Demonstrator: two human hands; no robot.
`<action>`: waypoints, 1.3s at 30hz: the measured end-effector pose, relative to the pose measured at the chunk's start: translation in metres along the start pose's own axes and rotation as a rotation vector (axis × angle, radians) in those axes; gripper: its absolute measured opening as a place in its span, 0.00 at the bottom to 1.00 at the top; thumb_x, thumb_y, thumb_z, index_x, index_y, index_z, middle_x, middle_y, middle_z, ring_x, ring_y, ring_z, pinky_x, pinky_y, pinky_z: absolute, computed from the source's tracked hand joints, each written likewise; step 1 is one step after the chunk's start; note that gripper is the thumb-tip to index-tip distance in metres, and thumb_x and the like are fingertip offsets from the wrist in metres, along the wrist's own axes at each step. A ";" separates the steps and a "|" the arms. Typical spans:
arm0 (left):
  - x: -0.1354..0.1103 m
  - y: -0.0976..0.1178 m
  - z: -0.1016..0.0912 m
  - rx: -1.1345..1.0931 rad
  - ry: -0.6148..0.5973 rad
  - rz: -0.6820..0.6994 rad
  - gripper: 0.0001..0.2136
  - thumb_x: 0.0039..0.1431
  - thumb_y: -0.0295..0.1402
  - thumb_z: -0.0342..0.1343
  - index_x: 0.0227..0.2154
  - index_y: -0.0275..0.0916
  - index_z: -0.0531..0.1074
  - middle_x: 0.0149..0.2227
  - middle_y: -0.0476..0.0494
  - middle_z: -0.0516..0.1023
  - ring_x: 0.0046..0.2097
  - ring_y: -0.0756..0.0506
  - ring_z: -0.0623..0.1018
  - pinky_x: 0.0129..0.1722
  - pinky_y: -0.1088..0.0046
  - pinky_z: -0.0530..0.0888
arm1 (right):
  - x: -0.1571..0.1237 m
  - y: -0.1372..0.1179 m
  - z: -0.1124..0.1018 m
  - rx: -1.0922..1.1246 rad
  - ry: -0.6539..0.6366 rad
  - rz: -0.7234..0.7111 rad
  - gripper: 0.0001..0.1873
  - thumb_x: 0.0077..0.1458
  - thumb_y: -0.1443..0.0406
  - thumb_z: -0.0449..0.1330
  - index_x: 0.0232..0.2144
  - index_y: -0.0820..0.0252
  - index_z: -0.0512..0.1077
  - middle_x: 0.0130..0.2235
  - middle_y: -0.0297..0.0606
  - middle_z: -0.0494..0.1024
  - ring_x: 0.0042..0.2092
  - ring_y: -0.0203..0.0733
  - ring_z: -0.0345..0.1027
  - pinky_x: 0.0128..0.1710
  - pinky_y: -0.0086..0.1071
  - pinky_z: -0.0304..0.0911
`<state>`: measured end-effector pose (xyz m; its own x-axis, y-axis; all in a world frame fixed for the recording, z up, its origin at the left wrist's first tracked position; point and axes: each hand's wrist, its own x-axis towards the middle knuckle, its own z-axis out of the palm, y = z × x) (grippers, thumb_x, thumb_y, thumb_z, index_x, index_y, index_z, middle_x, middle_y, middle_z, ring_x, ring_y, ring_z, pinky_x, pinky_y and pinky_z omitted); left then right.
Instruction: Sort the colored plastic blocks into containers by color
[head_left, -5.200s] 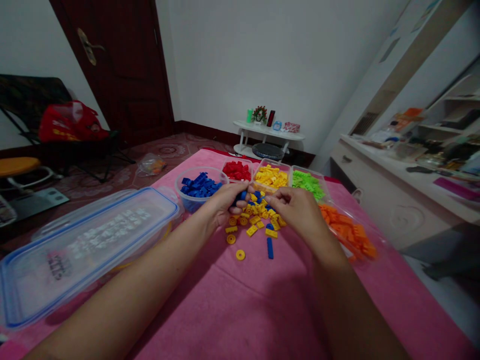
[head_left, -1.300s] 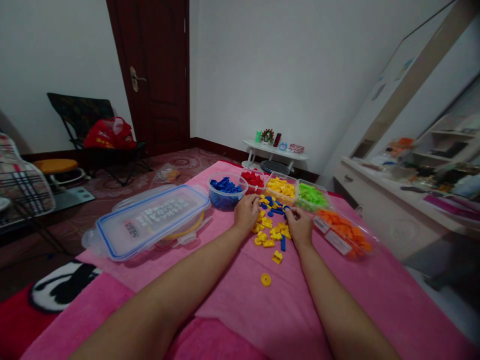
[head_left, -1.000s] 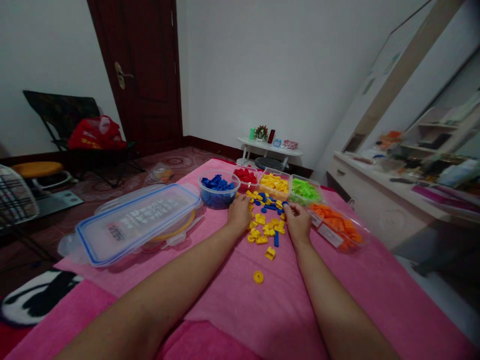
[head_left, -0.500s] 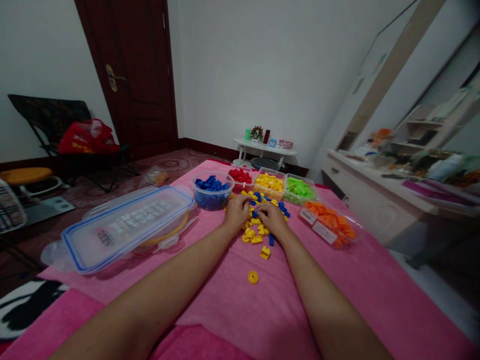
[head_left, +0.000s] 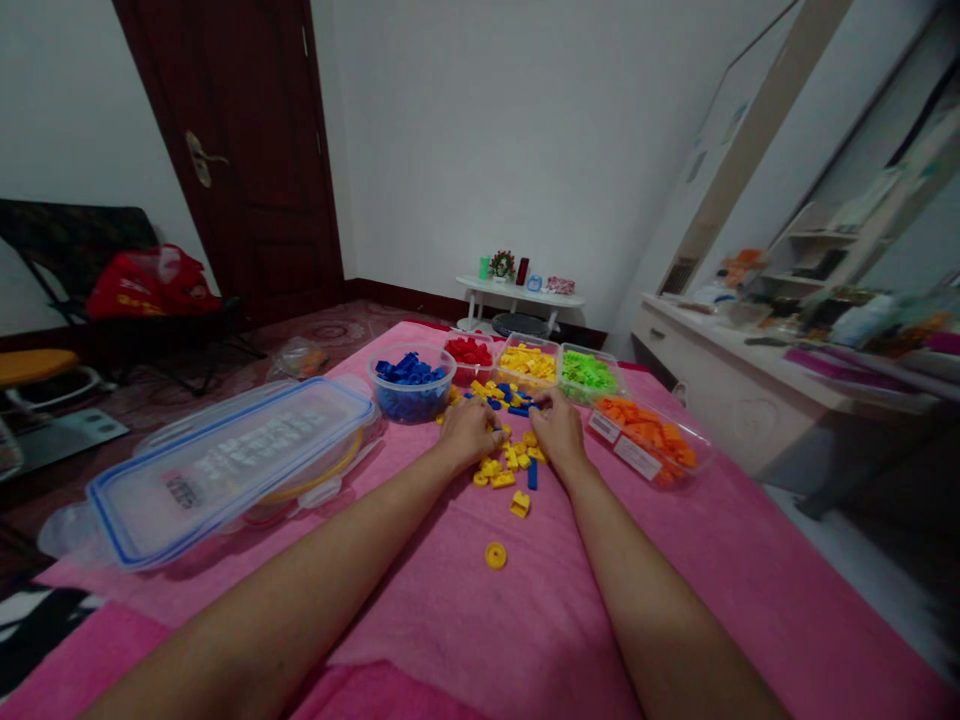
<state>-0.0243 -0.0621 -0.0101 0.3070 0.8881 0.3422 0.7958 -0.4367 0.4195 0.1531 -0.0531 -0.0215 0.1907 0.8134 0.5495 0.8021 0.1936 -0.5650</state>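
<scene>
A loose pile of yellow and blue bricks lies on the pink cloth. My left hand rests on the pile's left side with its fingers curled over some bricks. My right hand sits on the pile's right side, fingers bent and pinched among the bricks; what they hold is hidden. A yellow round piece lies apart, nearer to me. Beyond the pile stand a round tub of blue bricks and trays of red, yellow, green and orange bricks.
A big clear box with a blue-rimmed lid lies on the cloth at the left. A white dresser stands to the right, a small white table by the far wall, a folding chair with a red bag near the door.
The view has pulled back since five seconds ago. In the last second my right hand moved left onto the pile, then a little back to the right. My left hand stayed on the pile.
</scene>
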 end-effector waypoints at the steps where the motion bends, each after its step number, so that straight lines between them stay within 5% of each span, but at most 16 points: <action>1: 0.001 0.002 -0.002 0.012 -0.018 -0.002 0.07 0.48 0.40 0.63 0.28 0.43 0.79 0.40 0.44 0.78 0.46 0.42 0.74 0.43 0.68 0.68 | 0.002 0.004 -0.003 0.022 0.041 0.030 0.14 0.46 0.67 0.54 0.37 0.59 0.72 0.33 0.38 0.78 0.33 0.41 0.69 0.34 0.32 0.62; 8: 0.042 0.000 -0.011 0.034 0.062 -0.035 0.09 0.58 0.39 0.56 0.36 0.41 0.77 0.39 0.44 0.80 0.42 0.45 0.76 0.41 0.72 0.70 | 0.008 0.021 -0.008 0.070 0.031 0.046 0.16 0.46 0.69 0.52 0.34 0.60 0.77 0.32 0.39 0.80 0.32 0.42 0.70 0.34 0.32 0.63; 13: 0.066 0.000 -0.003 0.127 -0.054 -0.069 0.07 0.54 0.32 0.58 0.35 0.39 0.77 0.39 0.39 0.80 0.43 0.41 0.78 0.41 0.69 0.72 | 0.007 0.020 -0.001 0.041 -0.045 -0.027 0.14 0.47 0.69 0.55 0.35 0.59 0.77 0.36 0.38 0.80 0.37 0.42 0.72 0.40 0.33 0.64; 23: 0.059 0.004 0.012 0.163 -0.116 -0.041 0.10 0.54 0.30 0.57 0.39 0.34 0.77 0.45 0.31 0.77 0.46 0.36 0.78 0.45 0.63 0.73 | 0.004 -0.003 0.003 -0.405 -0.246 -0.089 0.15 0.54 0.67 0.56 0.42 0.51 0.78 0.41 0.42 0.76 0.42 0.45 0.71 0.39 0.33 0.61; 29: 0.060 -0.006 -0.013 0.082 -0.111 0.023 0.11 0.55 0.28 0.54 0.39 0.42 0.79 0.42 0.42 0.80 0.45 0.43 0.78 0.45 0.71 0.72 | 0.009 -0.004 -0.003 -0.328 -0.265 -0.107 0.10 0.52 0.68 0.57 0.32 0.54 0.79 0.38 0.40 0.78 0.41 0.45 0.70 0.40 0.33 0.61; 34: 0.057 -0.001 -0.042 0.274 -0.246 -0.039 0.10 0.51 0.26 0.57 0.37 0.38 0.79 0.40 0.36 0.80 0.45 0.39 0.78 0.44 0.68 0.73 | 0.015 0.008 -0.006 -0.309 -0.219 -0.101 0.10 0.50 0.70 0.58 0.32 0.56 0.79 0.37 0.40 0.78 0.41 0.44 0.70 0.41 0.33 0.60; 39: 0.048 0.006 -0.036 0.330 -0.333 -0.056 0.12 0.47 0.21 0.59 0.36 0.34 0.79 0.42 0.27 0.79 0.46 0.32 0.78 0.44 0.59 0.74 | 0.012 0.017 -0.003 -0.320 -0.247 -0.076 0.09 0.46 0.70 0.63 0.32 0.56 0.79 0.35 0.40 0.79 0.39 0.46 0.71 0.40 0.34 0.61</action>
<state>-0.0235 -0.0270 0.0388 0.3665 0.9303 0.0162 0.9228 -0.3657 0.1214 0.1705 -0.0420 -0.0224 0.0139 0.9181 0.3960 0.9516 0.1095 -0.2872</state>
